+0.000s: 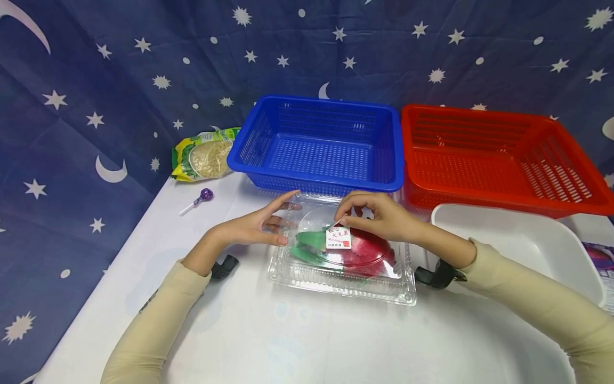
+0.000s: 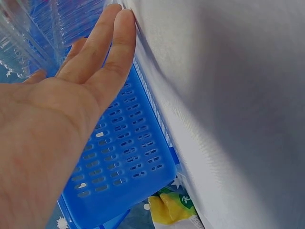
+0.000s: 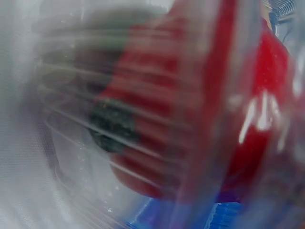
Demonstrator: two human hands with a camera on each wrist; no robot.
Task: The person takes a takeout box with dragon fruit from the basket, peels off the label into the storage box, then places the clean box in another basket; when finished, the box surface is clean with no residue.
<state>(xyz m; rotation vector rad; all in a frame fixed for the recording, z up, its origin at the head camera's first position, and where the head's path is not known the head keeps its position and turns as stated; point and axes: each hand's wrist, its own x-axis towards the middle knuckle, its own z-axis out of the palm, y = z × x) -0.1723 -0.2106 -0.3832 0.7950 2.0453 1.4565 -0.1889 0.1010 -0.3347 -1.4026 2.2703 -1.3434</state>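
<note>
A clear plastic box [image 1: 283, 272] with a ridged rim lies on the white tabletop, with red and green fruit-like pieces [image 1: 369, 250] showing through its lid. On the lid sits a white label [image 1: 338, 238] with red writing, its upper edge curled up. My right hand [image 1: 379, 216] pinches that raised edge between thumb and fingertips. At the box's left side is my left hand [image 1: 254, 226], fingers extended and thumb apart, touching the plastic. In the left wrist view, the left hand [image 2: 71, 90] has straight fingers against the box. Blurred plastic and red contents [image 3: 157, 114] fill the right wrist view.
Behind the box stand a blue basket [image 1: 316, 181] and a red basket [image 1: 479, 197]. A white tub [image 1: 542, 240] is at the right. Left of the blue basket lie a yellow-green bag [image 1: 206, 154] and a purple lollipop [image 1: 206, 194].
</note>
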